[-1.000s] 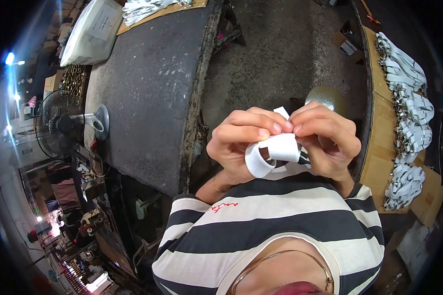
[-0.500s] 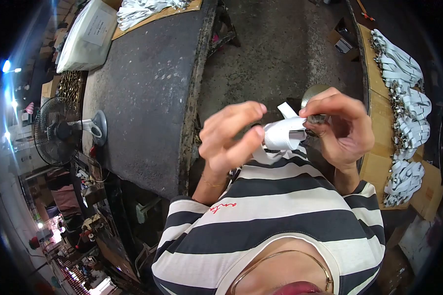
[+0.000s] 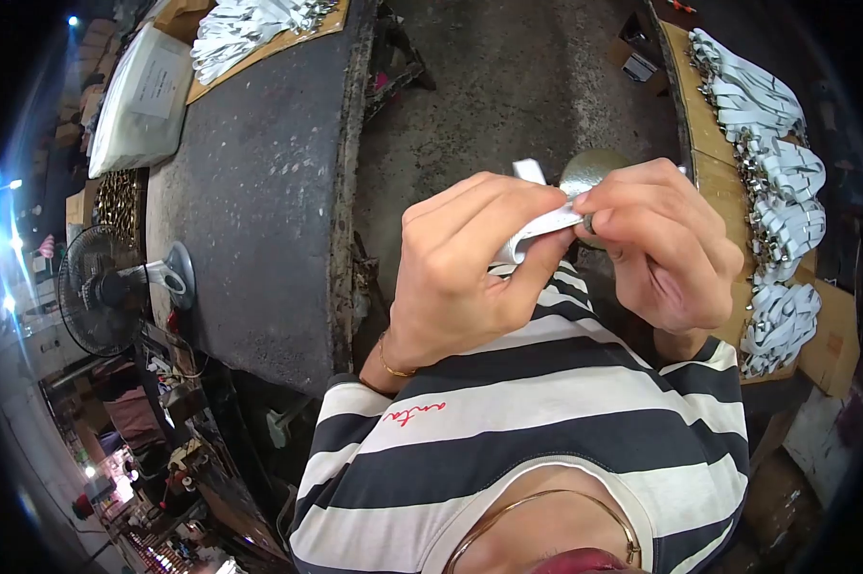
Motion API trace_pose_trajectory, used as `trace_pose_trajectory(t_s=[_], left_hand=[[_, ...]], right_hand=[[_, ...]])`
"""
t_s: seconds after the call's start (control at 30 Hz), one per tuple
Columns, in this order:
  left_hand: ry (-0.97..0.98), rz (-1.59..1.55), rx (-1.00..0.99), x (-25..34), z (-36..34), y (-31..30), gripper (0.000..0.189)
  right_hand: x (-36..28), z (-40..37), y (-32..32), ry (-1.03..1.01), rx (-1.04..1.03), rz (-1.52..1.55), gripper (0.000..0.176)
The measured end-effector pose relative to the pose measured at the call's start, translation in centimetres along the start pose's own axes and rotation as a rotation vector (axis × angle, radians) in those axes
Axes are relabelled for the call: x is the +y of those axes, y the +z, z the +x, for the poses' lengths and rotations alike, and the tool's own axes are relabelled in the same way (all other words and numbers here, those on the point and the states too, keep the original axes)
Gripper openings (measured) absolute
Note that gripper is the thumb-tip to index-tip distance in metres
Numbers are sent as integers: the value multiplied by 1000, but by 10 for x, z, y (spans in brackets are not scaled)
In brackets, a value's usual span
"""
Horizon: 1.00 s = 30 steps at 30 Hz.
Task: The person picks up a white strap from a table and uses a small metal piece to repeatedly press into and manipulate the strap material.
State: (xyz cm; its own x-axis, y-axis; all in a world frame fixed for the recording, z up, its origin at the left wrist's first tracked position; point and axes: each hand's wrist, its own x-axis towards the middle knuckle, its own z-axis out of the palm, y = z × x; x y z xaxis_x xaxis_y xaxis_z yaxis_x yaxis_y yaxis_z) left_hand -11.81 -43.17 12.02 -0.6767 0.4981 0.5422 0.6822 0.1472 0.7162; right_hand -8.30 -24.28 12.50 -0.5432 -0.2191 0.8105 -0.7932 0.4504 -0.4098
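A white belt-like strap (image 3: 542, 226) is folded over in front of the striped shirt, one end sticking up behind the fingers. My left hand (image 3: 465, 263) is closed on it, thumb below and fingers above. At the strap's right end, my right hand (image 3: 669, 244) pinches the material with thumb and forefinger. A small dark piece (image 3: 588, 223) shows at those right fingertips; its kind is too small to tell. The fingers hide much of the strap.
To the left stands a dark worktable (image 3: 250, 201) with a white plastic bin (image 3: 143, 100), white straps (image 3: 250, 33) and a fan (image 3: 116, 287). Bundled white straps with metal fittings (image 3: 785, 172) lie on cardboard at right. A round shiny disc (image 3: 589, 174) is behind my hands.
My left hand has moved right and closed on the strap, where its fingers were apart before. The strap has turned flatter between both hands. The whole view has shifted slightly.
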Motion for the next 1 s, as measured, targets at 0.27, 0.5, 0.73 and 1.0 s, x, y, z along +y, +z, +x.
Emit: trace_pose_trajectory(t_s=[0.27,0.5,0.73,1.0], left_hand=[[83,-48,25,6,14,22,15],[192,55,50,9,26,44,19],[243,124,73,12,36,66,22],[281,222,57,7,44,85,40]], right_hand=[[11,-13,-37,179,56,279,27],[10,-13,-55,261,12,262,19],[13,-17,-68,284,20,153,20],[17,-21,-64,121,94,-19,23]])
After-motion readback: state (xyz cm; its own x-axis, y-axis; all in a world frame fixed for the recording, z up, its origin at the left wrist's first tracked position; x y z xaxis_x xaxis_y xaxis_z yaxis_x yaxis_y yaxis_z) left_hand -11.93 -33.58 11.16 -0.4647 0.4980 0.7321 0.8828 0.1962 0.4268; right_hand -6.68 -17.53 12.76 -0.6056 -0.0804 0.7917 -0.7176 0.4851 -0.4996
